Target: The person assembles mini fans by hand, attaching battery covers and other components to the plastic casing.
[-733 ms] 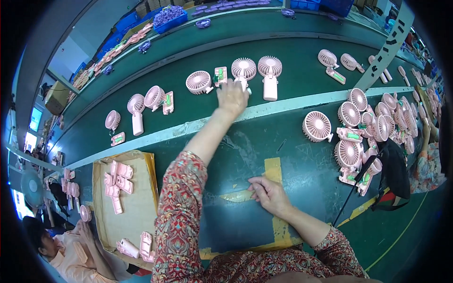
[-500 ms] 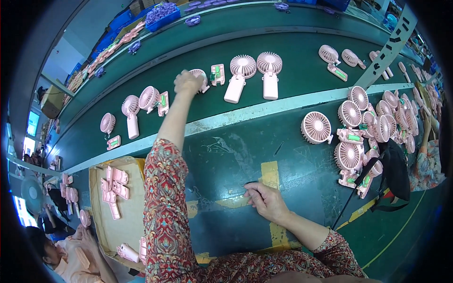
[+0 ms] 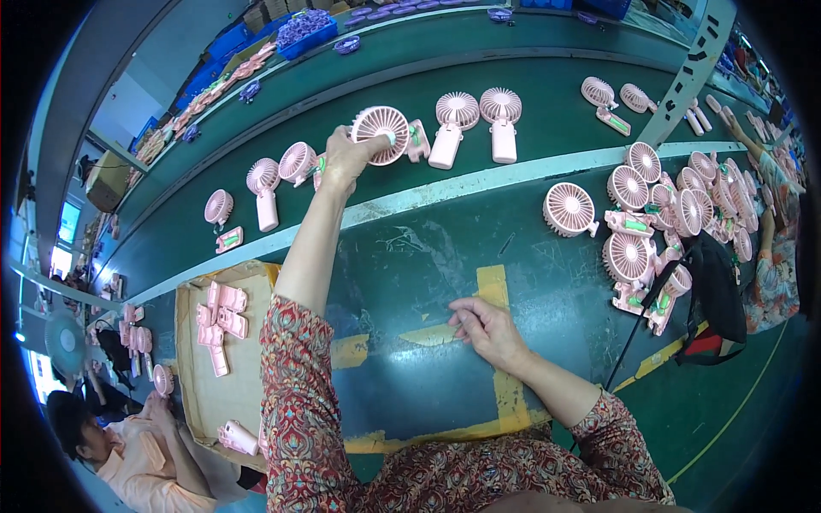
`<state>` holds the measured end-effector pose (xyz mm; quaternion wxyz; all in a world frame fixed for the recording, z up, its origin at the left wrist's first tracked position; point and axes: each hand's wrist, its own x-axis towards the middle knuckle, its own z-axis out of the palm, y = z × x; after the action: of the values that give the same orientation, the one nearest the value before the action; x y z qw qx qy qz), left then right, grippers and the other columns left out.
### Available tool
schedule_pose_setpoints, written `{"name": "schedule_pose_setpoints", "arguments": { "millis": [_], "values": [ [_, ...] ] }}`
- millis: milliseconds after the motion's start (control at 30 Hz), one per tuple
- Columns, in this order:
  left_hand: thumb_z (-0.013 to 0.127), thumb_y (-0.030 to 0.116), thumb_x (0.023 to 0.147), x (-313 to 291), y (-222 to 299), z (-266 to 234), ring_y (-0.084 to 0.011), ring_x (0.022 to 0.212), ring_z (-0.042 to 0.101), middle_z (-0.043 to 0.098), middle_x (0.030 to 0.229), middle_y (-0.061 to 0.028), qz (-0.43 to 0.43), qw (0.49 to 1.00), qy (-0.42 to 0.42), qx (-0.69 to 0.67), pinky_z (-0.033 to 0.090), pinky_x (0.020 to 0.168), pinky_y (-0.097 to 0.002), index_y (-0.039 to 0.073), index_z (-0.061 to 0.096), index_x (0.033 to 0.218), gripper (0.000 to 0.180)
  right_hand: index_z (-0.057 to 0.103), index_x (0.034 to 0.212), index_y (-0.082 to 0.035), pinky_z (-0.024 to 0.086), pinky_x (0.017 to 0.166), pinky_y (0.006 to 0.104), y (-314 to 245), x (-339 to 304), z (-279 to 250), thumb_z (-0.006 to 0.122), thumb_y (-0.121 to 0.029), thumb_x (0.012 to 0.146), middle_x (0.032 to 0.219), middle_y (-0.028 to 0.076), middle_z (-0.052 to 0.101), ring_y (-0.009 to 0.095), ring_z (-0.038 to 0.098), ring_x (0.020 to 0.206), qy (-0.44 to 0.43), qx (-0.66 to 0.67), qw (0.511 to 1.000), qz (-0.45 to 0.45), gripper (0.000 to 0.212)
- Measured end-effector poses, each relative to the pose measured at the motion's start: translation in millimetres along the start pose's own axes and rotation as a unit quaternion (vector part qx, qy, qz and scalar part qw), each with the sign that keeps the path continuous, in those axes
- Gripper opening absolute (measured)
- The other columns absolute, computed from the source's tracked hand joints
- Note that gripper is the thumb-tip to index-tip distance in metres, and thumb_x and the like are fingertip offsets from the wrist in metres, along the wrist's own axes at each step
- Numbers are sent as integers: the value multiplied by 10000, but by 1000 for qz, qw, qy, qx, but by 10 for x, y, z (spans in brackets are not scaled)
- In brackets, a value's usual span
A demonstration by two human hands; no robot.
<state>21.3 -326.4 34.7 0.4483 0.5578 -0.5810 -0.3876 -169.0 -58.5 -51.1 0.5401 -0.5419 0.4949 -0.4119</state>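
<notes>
My left hand (image 3: 344, 162) reaches over the green conveyor belt (image 3: 376, 81), its fingers closed round the rim of a round pink fan head (image 3: 380, 137) with its grille showing. Right beside that fan head lies an open pink handle shell (image 3: 417, 141) with green inside. Farther right on the belt are two pink handheld fans (image 3: 445, 141), their handles pointing toward me. To the left, more pink fan heads (image 3: 298, 161) and another handheld fan (image 3: 266, 205) lie on the belt. My right hand (image 3: 492, 333) hovers near the worktable, fingers loosely bent and apart, holding nothing visible.
A shallow cardboard box (image 3: 192, 342) with pink shell pieces stands at left. Many pink fan heads and shells are piled at the right (image 3: 684, 205), next to a black bag (image 3: 714, 291). A co-worker (image 3: 145, 453) sits at the lower left; another person's arm (image 3: 765, 274) shows far right.
My left hand has lifted the pink fan head off the belt, its grille now facing me. The fingers of my right hand have loosened slightly. The whole view has shifted a little.
</notes>
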Motion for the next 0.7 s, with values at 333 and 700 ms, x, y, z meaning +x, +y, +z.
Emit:
{"name": "schedule_pose_setpoints", "arguments": {
  "millis": [333, 700],
  "values": [
    [686, 122, 758, -1686, 594, -266, -129, 888, 609, 621, 1010, -80, 31, 970, -98, -220, 478, 814, -273, -17, 536, 1121, 416, 422, 1286, -6, 371, 1008, 329, -221, -10, -301, 514, -134, 920, 1261, 134, 517, 216, 494, 1167, 100, 54, 980, -164, 398],
    [689, 130, 784, -2633, 417, -134, -147, 966, 598, 603, 1070, -102, -99, 912, -99, -386, 475, 883, -298, -15, 507, 1174, 454, 483, 1203, -4, 534, 701, 263, -138, -574, -19, 538, -330, 917, 1008, 125, 633, 174, 654, 802, -313, 365, 858, 182, 438]
  ]
}}
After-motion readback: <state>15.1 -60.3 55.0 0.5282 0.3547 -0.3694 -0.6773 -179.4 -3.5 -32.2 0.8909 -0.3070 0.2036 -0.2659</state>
